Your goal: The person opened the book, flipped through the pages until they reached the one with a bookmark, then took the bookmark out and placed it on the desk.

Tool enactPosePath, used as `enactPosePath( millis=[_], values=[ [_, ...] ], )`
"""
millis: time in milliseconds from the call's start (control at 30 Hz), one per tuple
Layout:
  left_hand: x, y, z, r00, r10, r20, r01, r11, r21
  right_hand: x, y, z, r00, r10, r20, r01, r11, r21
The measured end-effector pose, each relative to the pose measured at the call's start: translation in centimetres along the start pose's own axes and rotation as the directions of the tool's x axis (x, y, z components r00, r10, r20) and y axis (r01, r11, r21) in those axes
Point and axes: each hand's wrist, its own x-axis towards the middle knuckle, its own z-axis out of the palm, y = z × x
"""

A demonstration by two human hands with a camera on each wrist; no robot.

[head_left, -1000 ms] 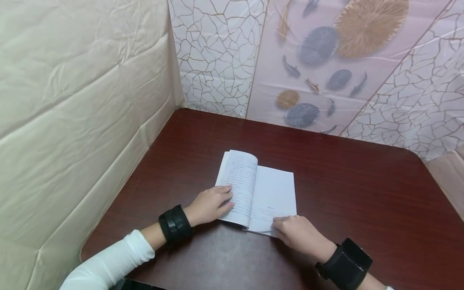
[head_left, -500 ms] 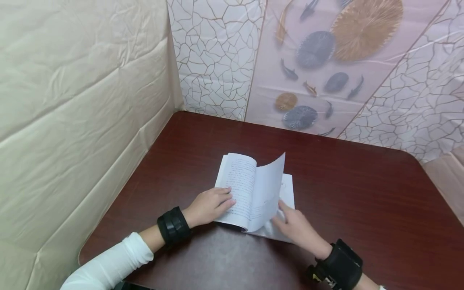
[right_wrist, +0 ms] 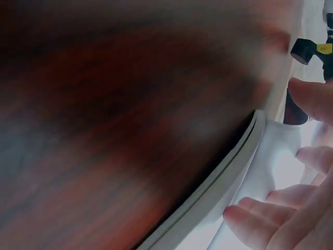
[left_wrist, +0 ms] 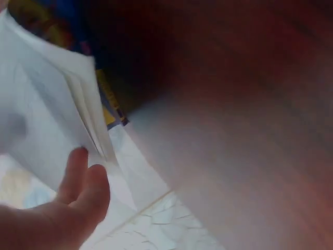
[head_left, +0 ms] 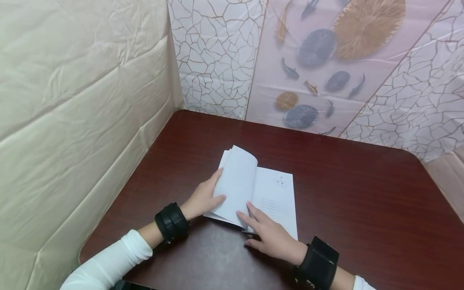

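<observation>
An open book (head_left: 237, 181) lies on the dark red table, its left side raised in a curve and showing a blank page. Small print and a little drawing mark the right page (head_left: 279, 197). My left hand (head_left: 203, 197) is at the left edge of the book, fingers along the edge and thumb over the blank page. In the left wrist view, two fingertips meet the loose page edges (left_wrist: 86, 114), with a blue and yellow cover (left_wrist: 106, 101) beneath. My right hand (head_left: 270, 235) has its fingers spread, fingertips over the lower part of the book by the spine.
The brown-red table (head_left: 355, 201) extends around the book. A cream padded cloth (head_left: 90, 100) borders the left, and a patterned curtain (head_left: 308, 72) hangs behind the far edge. Black bands (head_left: 172, 223) circle both wrists.
The right hand has turned a leaf from the right side to the left and moved left toward the spine. The left hand has shifted from on the page to its left edge.
</observation>
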Motion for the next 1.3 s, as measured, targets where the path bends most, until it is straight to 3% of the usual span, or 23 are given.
enactPosePath(
  millis=[67,133,300,400,500,633,767,867,933,1067,1200,1300],
  values=[
    [-0.1,-0.1,0.4,0.997,0.066,0.025,-0.07,0.983,0.169,-0.1,0.2,0.0,1.0,0.007,0.004,-0.007,1.0,-0.017],
    [-0.2,0.0,0.8,0.993,0.11,0.047,-0.119,0.945,0.305,-0.3,0.4,0.1,0.999,0.038,0.014,-0.038,0.999,-0.031],
    [-0.3,0.8,1.1,0.986,0.153,0.069,-0.167,0.856,0.489,-0.5,1.0,0.2,0.995,0.1,-0.013,-0.101,0.986,-0.131],
    [-0.2,1.1,1.0,0.977,0.183,0.106,-0.211,0.813,0.543,-0.5,1.4,0.0,0.996,0.063,-0.064,-0.075,0.975,-0.211],
    [-0.1,1.3,0.9,0.968,0.215,0.131,-0.252,0.796,0.55,-0.4,1.7,-0.2,0.995,0.018,-0.097,-0.042,0.965,-0.259],
    [-0.1,1.4,0.9,0.948,0.278,0.153,-0.316,0.779,0.541,-0.4,2.1,-0.5,0.995,-0.032,-0.089,0.006,0.963,-0.268],
    [-0.2,1.6,0.8,0.934,0.312,0.172,-0.352,0.735,0.579,-0.6,2.6,-0.8,0.996,-0.061,-0.061,0.044,0.968,-0.248],
    [-0.1,1.9,0.8,0.94,0.293,0.172,-0.336,0.731,0.593,-0.9,2.8,-1.0,0.997,-0.069,-0.047,0.056,0.971,-0.23],
    [-0.1,2.0,0.9,0.947,0.275,0.166,-0.318,0.741,0.591,-1.3,2.9,-1.1,0.995,-0.084,-0.057,0.069,0.971,-0.229],
    [0.0,2.1,1.1,0.954,0.256,0.156,-0.298,0.757,0.581,-2.1,3.2,-1.2,0.979,-0.145,-0.145,0.106,0.963,-0.248],
    [0.1,2.2,1.5,0.953,0.267,0.14,-0.299,0.773,0.559,-2.7,3.8,-1.5,0.934,-0.213,-0.287,0.126,0.948,-0.294],
    [0.2,2.5,1.9,0.953,0.269,0.137,-0.3,0.789,0.536,-3.0,4.3,-1.9,0.882,-0.228,-0.413,0.091,0.941,-0.326]
  ],
)
